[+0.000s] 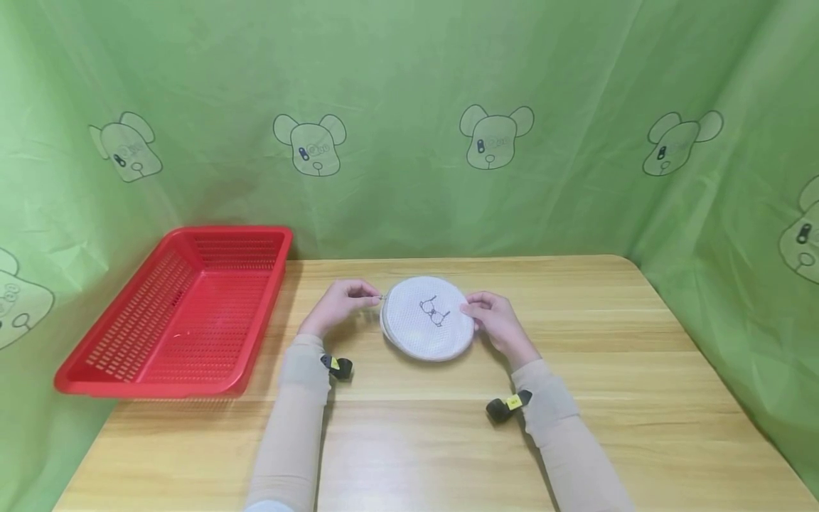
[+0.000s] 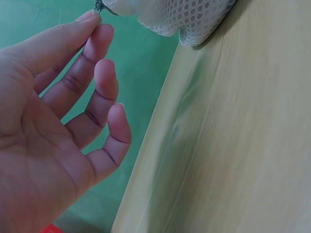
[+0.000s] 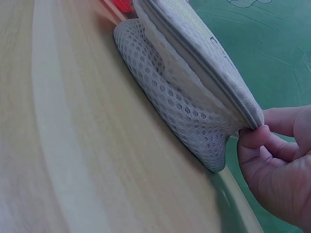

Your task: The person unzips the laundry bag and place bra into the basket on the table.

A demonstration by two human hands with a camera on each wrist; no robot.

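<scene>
A round white mesh laundry bag [image 1: 427, 323] with a bra drawing on its top sits on the wooden table, between both hands. At its left edge, my left hand [image 1: 342, 302] pinches the small metal zipper pull [image 2: 99, 6] between thumb and index finger, the other fingers loosely bent. My right hand [image 1: 500, 323] pinches the bag's right rim between thumb and fingers. In the right wrist view the zipper [image 3: 209, 68] runs shut along the upper rim, and the honeycomb mesh side [image 3: 170, 104] sags in folds below it.
A red plastic basket [image 1: 256, 341] with perforated walls stands on the table's left side. Behind and at both sides hangs a green curtain [image 1: 397, 206] with bear-head prints. The wooden table [image 1: 409, 441] reaches toward me, and its back edge lies just beyond the bag.
</scene>
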